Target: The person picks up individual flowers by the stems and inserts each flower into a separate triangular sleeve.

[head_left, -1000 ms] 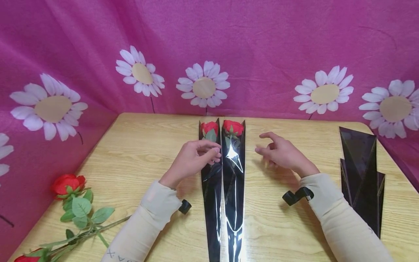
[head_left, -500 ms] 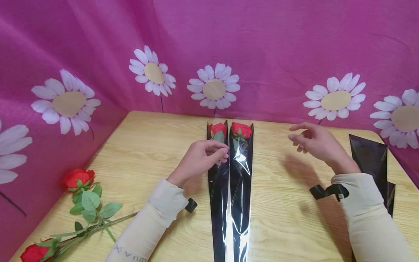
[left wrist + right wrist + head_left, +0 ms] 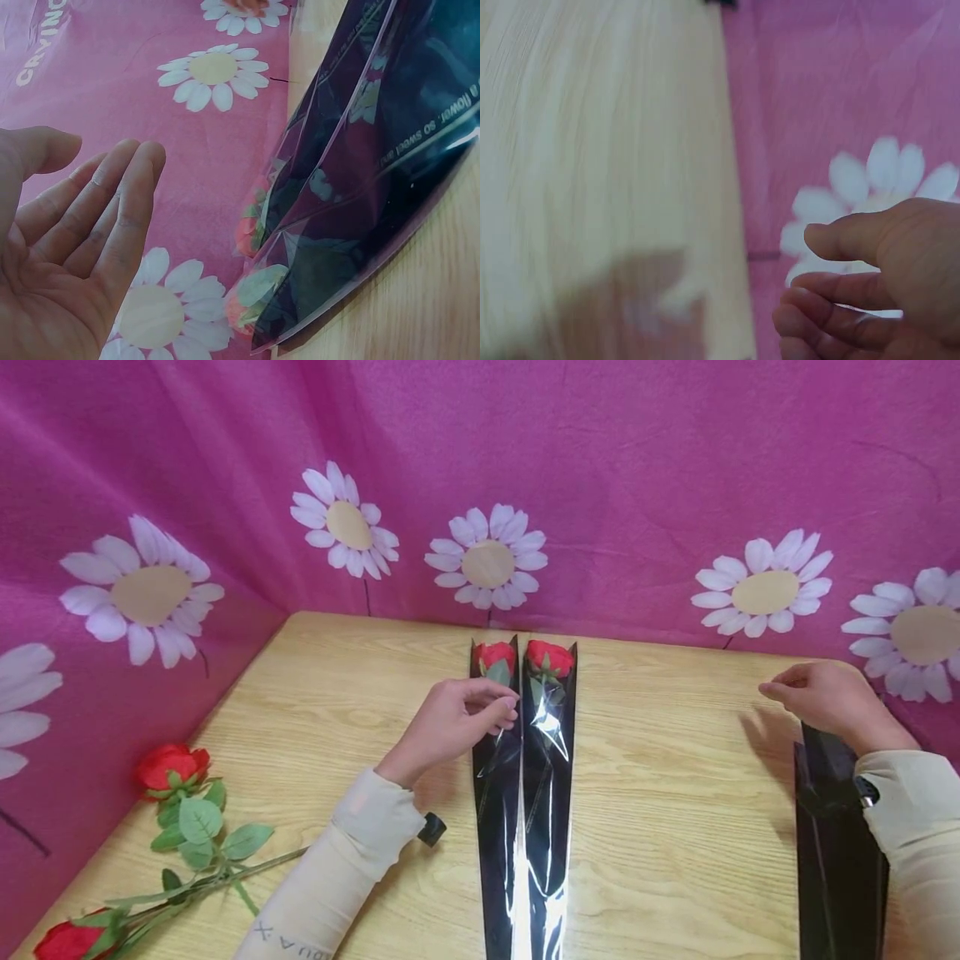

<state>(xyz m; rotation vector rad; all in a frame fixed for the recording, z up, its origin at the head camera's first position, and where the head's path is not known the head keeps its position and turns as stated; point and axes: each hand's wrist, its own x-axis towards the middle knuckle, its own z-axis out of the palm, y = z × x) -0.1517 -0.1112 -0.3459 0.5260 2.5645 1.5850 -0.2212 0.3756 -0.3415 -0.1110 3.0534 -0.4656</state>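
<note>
Two red roses in black, glossy flower sleeves lie side by side at mid-table: the left wrapped rose (image 3: 492, 810) and the right wrapped rose (image 3: 546, 802). My left hand (image 3: 450, 718) hovers over the upper part of the left one, fingers relaxed and holding nothing. In the left wrist view that hand (image 3: 82, 240) shows its bare palm beside the sleeves' printed film. Far to the right, my right hand (image 3: 828, 702) is over the top end of a stack of black flower sleeves (image 3: 836, 868), partly hiding it. The right wrist view shows its loosely bent fingers (image 3: 840, 315) with nothing between them.
Loose red roses lie at the left of the wooden table (image 3: 660, 827): one rose (image 3: 172, 768) farther back, another rose (image 3: 71, 939) at the near corner, their leafy stems crossing. A pink cloth (image 3: 600, 460) printed with daisies stands behind and beside the table.
My right hand has moved right, from beside the wrapped roses to above the stack of black sleeves. My left hand stays over the left wrapped rose; the head view has shifted slightly.
</note>
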